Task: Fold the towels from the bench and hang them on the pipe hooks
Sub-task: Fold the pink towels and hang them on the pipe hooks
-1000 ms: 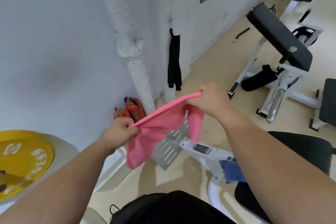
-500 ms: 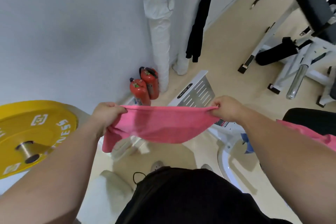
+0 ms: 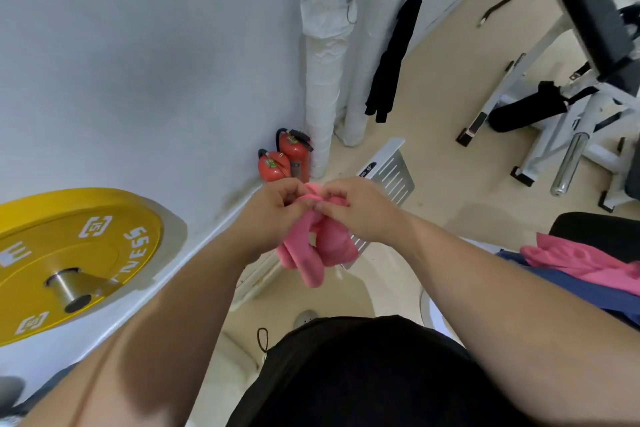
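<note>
In front of the wrapped pipe (image 3: 320, 80), the left hand (image 3: 273, 215) and the right hand (image 3: 363, 211) are pinching together the top corners of the pink towel (image 3: 304, 263), which is hanging limp, probably light and soft, so gripping the corners seems best.

Two red fire extinguishers (image 3: 284, 163) and a white pipe (image 3: 322, 80) stand just past the left hand (image 3: 273, 215), a yellow weight plate (image 3: 79, 253) sticks out to its left, and open floor (image 3: 443, 163) lies past the right hand (image 3: 360, 211), off to its right.
</note>
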The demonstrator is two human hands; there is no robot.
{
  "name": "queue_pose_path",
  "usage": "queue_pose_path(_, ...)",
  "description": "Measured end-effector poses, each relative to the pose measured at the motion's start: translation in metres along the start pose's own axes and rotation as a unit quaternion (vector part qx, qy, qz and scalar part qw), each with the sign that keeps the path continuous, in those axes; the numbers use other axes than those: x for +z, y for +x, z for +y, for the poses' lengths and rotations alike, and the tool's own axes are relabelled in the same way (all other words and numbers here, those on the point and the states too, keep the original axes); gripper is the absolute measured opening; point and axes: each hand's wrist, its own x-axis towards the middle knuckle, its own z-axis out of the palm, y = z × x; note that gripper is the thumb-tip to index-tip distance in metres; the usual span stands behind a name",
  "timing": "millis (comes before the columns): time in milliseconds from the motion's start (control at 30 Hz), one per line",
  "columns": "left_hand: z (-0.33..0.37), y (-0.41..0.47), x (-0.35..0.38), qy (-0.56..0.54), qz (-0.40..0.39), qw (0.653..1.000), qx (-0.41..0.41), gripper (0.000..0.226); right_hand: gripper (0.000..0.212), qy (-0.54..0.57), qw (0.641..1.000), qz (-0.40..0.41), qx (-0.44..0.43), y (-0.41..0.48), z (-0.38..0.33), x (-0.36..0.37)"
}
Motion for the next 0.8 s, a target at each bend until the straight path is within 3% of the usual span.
queue_pose_path(233, -0.027, -0.004, -0.024, 0.086, -0.034, 0.995, -0.028, 0.022, 0.026, 0.021, 0.979, 0.16, 0.123, 0.005, 0.008, -0.017)
queue_pose_path(300, -0.037, -0.006, -0.028, 0.072, -0.031, 0.996, -0.047, 0.027, 0.024, 0.044, 0.97, 0.185, 0.148, 0.005, 0.015, -0.024)
queue_pose_path(433, -0.047, -0.01, -0.035, -0.005, -0.013, 0.997, -0.079, 0.013, 0.026, 0.099, 0.949, 0.232, 0.188, 0.005, 0.026, -0.038)
queue_pose_path(533, -0.048, -0.009, -0.038, -0.168, 0.053, 0.979, -0.101, 0.006, 0.023, 0.117, 0.941, 0.225, 0.222, 0.008, 0.032, -0.041)
queue_pose_path(600, -0.04, -0.009, -0.035, -0.263, 0.089, 0.954, -0.11, 0.012, 0.013, 0.116, 0.939, 0.212, 0.243, 0.01, 0.034, -0.04)
queue_pose_path(800, -0.007, -0.006, -0.014, -0.254, 0.115, 0.953, -0.116, 0.03, 0.014, 0.152, 0.957, 0.123, 0.216, 0.003, -0.01, -0.011)
